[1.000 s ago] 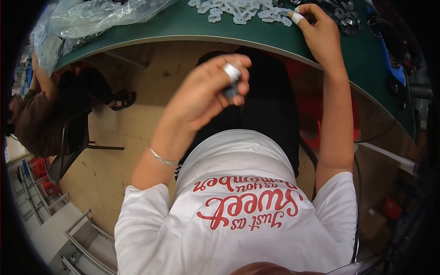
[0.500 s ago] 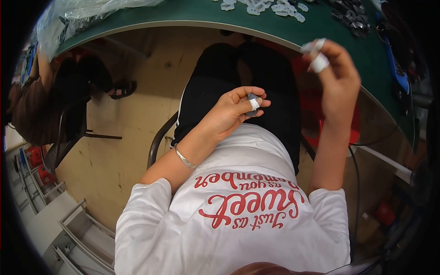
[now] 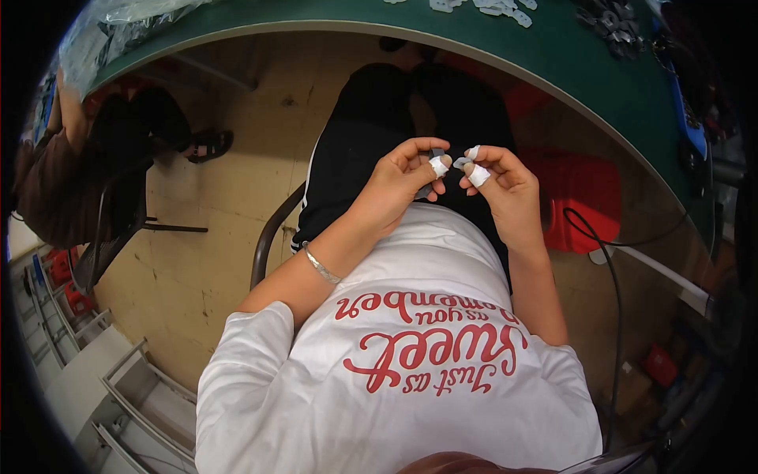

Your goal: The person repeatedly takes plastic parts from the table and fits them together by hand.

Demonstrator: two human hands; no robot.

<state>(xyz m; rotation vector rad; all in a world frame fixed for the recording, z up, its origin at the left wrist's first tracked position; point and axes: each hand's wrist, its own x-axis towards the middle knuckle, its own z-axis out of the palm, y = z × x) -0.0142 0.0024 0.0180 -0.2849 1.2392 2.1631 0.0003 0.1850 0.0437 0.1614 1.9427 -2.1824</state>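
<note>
pinching a dark piece (image 3: 425, 191) in my left hand (image 3: 397, 183), i grip a pale piece (image 3: 460, 163) just beside it in my right hand (image 3: 509, 188).

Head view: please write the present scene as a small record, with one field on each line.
Left hand: pinches a dark grey piece; white wrap on thumb
Right hand: pinches a small pale piece; white wraps on thumb and one finger
Hand position: close together, above the lap
Contact between held pieces: cannot tell
Table: green top, curved by the lens
On table: loose pale pieces, dark pile, clear plastic bag
Other person: at left, in dark clothes
</note>
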